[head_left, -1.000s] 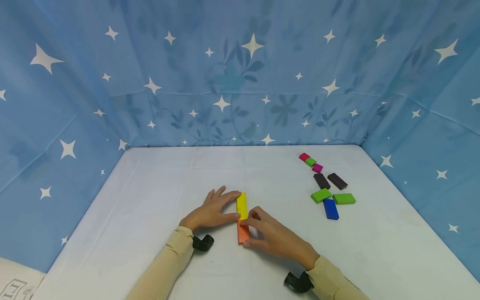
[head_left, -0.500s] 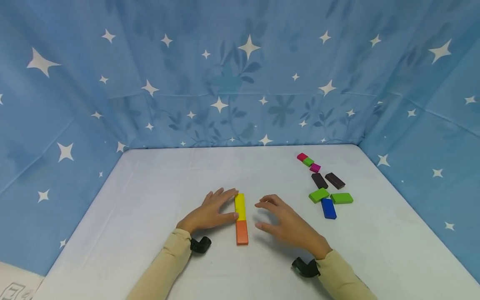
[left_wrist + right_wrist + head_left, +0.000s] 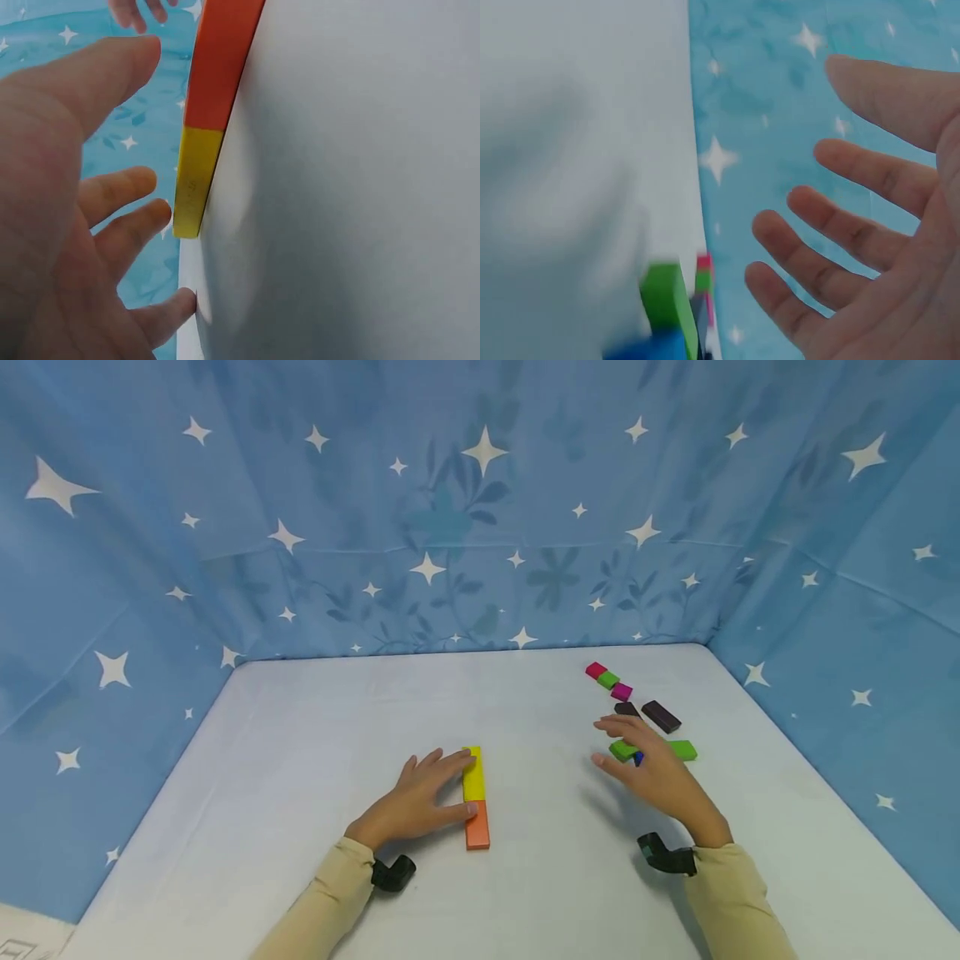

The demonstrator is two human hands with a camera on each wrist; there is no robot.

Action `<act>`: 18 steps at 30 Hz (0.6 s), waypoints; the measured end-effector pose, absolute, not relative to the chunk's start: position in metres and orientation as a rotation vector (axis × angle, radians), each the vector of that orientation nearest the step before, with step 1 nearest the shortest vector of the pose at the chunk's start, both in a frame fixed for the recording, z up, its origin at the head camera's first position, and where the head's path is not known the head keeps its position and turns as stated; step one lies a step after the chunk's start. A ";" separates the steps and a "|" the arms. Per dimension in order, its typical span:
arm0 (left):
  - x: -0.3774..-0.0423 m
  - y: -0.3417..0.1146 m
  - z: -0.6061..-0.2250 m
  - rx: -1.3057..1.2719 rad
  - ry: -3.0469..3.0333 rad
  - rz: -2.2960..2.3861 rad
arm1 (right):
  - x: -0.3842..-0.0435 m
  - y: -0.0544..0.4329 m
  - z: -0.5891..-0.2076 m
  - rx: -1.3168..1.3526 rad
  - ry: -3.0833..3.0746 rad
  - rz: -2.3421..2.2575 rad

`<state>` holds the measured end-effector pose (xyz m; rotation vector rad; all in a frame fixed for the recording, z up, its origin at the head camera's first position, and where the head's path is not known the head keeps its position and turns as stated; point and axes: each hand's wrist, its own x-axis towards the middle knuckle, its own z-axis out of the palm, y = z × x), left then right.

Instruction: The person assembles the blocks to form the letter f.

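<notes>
A yellow block and an orange block lie end to end on the white table, in one straight line. My left hand is beside them on their left, fingers spread; in the head view its thumb overlaps the orange block and its index finger the yellow one. The left wrist view shows those fingers loosely extended, not wrapped round either block. My right hand hovers over the right side with relaxed fingers and nothing in it. Beneath it, partly hidden, are two green blocks, a blue block and a black block.
Another black block lies just beyond the right hand. Farther back, small red, green and magenta blocks form a slanting row. A blue star-patterned curtain borders the table at the back and sides.
My right hand has let go of the orange block and moved right, over the loose blocks. My left hand has shifted slightly nearer, its thumb going from the yellow block to over the orange one.
</notes>
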<state>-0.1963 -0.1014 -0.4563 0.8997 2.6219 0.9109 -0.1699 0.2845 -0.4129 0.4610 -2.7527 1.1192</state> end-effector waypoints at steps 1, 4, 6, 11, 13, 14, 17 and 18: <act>-0.195 -0.102 -0.456 0.905 2.622 0.907 | -0.170 0.291 -0.412 0.435 -2.765 1.121; -0.194 -0.102 -0.456 0.921 2.627 0.892 | -0.167 0.309 -0.410 0.358 -2.795 1.124; -0.194 -0.103 -0.457 0.922 2.627 0.886 | -0.165 0.320 -0.411 0.319 -2.815 1.113; -0.195 -0.103 -0.460 0.930 2.633 0.873 | -0.162 0.343 -0.415 0.258 -2.866 1.128; -0.195 -0.102 -0.460 0.941 2.632 0.868 | -0.161 0.349 -0.415 0.242 -2.884 1.145; -0.195 -0.102 -0.461 0.945 2.631 0.868 | -0.160 0.352 -0.416 0.235 -2.891 1.157; -0.196 -0.102 -0.461 0.953 2.631 0.859 | -0.160 0.358 -0.417 0.223 -2.915 1.176; -0.196 -0.102 -0.461 0.954 2.631 0.856 | -0.160 0.360 -0.418 0.221 -2.922 1.185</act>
